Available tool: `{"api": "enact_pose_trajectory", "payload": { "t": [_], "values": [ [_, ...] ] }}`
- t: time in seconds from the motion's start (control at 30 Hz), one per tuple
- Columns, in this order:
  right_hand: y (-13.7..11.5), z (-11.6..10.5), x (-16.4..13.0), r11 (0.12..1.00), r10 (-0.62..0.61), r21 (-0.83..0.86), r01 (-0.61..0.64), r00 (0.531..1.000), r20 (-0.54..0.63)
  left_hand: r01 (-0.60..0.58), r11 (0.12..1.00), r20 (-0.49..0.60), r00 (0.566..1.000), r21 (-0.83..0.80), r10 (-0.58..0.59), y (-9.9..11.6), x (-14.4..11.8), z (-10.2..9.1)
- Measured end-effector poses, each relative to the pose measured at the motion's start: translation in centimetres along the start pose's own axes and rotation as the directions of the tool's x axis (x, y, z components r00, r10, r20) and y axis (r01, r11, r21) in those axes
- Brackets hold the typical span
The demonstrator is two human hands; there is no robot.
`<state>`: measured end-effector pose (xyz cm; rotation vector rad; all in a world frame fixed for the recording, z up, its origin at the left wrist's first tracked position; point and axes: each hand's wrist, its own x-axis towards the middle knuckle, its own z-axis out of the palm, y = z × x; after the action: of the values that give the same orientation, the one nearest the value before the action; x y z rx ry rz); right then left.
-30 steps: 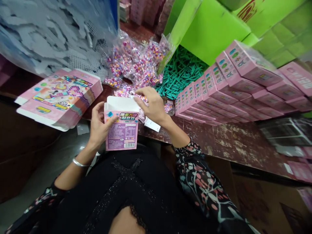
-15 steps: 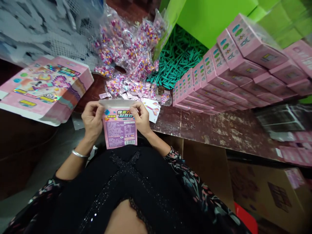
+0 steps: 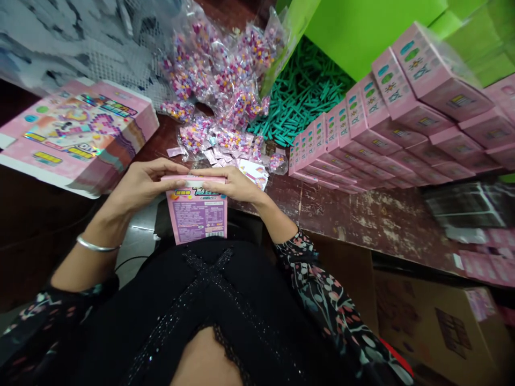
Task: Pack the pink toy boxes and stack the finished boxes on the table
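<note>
Between my hands, close to my body at the table's front edge, is a pink box (image 3: pixel 197 217) with a purple printed panel and a barcode. My left hand (image 3: pixel 147 182) grips its upper left end, thumb on the near face and fingers over the top. My right hand (image 3: pixel 231 182) grips the upper right end the same way. The box's top edge looks folded over under my fingers. Just beyond lie small pink sachets (image 3: pixel 217 157), a printed white card (image 3: pixel 254 172) and clear bags of coloured beads (image 3: pixel 225 80).
Flattened pink boxes (image 3: pixel 76 134) are stacked at the left. Teal sticks (image 3: pixel 301 94) fill a green container (image 3: pixel 374 37) at the back. Rows of closed pink boxes (image 3: pixel 386 128) stand at the right on the dark, worn table (image 3: pixel 341 214). Below is a cardboard carton (image 3: pixel 434 321).
The box's raised top flap has been folded down. Both hands have moved from holding the flap's corners to pressing along the top edge, fingers nearly meeting.
</note>
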<state>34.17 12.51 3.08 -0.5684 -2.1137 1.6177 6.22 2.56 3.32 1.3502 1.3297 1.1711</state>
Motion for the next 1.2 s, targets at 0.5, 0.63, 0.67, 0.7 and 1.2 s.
{"api": "enact_pose_trajectory", "payload": {
  "t": [0.5,0.63,0.67,0.7,1.2],
  "values": [
    [-1.1,-0.9,-0.1,0.995,0.045,-0.093,-0.039,0.997,0.064,0.070,0.997,-0.140,0.988,0.039,-0.064,-0.1,-0.4,1.3],
    [-0.8,-0.4,-1.8,0.979,0.055,-0.203,-0.033,0.993,0.105,-0.017,0.993,0.034,0.999,0.120,0.013,-0.4,-1.3,0.2],
    [-0.8,-0.2,-2.3,0.971,0.056,-0.236,-0.029,0.993,0.106,-0.056,0.991,0.084,0.995,0.120,0.046,-0.6,-1.6,0.0],
    [-0.9,0.0,-2.7,0.961,0.061,-0.274,-0.032,0.993,0.098,-0.089,0.990,0.129,0.989,0.111,0.074,-0.8,-2.0,0.0],
    [-9.4,-6.6,-2.1,0.671,-0.355,-0.687,0.280,0.934,0.034,-0.022,0.966,0.073,0.996,-0.256,0.042,3.8,6.5,0.9]
  ]
}}
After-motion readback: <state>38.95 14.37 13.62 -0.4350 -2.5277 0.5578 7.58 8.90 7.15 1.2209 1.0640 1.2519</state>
